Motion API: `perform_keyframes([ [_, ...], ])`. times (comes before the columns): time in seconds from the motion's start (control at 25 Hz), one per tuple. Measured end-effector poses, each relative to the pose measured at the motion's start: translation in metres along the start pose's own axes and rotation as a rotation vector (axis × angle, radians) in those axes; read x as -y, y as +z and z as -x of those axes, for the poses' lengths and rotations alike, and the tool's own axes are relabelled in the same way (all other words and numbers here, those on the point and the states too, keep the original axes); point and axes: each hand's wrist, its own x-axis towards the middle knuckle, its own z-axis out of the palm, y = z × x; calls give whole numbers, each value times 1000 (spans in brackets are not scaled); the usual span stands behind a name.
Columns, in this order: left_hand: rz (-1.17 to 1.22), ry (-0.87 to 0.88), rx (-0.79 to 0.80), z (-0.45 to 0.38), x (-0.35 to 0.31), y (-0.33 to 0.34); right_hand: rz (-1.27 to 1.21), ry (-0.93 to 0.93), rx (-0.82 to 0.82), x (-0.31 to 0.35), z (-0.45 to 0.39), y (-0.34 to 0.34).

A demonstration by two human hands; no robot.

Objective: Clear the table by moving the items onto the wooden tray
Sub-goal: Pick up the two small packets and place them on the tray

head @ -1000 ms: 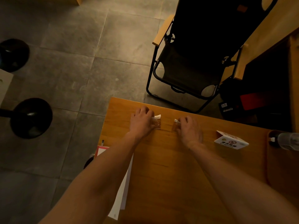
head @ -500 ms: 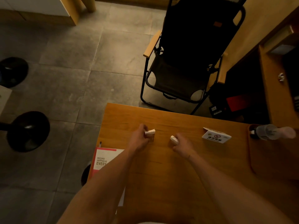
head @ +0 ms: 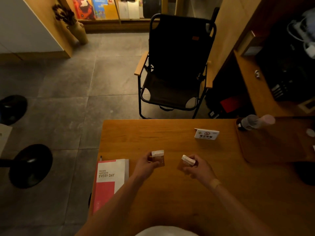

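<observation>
My left hand [head: 146,165] grips a small brown packet with a white top [head: 158,158], lifted just above the wooden table [head: 170,137]. My right hand [head: 198,168] holds a second brown packet with a white top [head: 186,161], tilted, a short way to the right of the first. The wooden tray [head: 265,150] lies at the table's right end, well to the right of both hands. A clear bottle with a pink end [head: 255,122] lies on its side across the tray's far edge.
A white folded sign card [head: 206,133] stands on the table between my hands and the tray. A red and white notebook [head: 110,178] lies at the table's left edge with a pen [head: 100,157] beside it. A black folding chair [head: 175,68] stands beyond the table.
Both hands have lifted their packets off the table and drawn them back toward me. My head has tilted up, showing more of the room.
</observation>
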Motion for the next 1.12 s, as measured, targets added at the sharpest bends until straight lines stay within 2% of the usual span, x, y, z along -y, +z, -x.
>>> perform_keyframes([
  [0.08, 1, 9, 56, 20, -3, 14, -33, -21, 9, -11, 22, -13],
  [0.56, 33, 65, 131, 139, -5, 140, -384, -64, -151, -111, 169, -93],
  [0.88, -49, 123, 227, 192, -13, 238, -589, -84, -325, -196, 251, -139],
  [1.12, -92, 118, 256, 206, -11, 290, -625, -72, -400, -236, 282, -163],
])
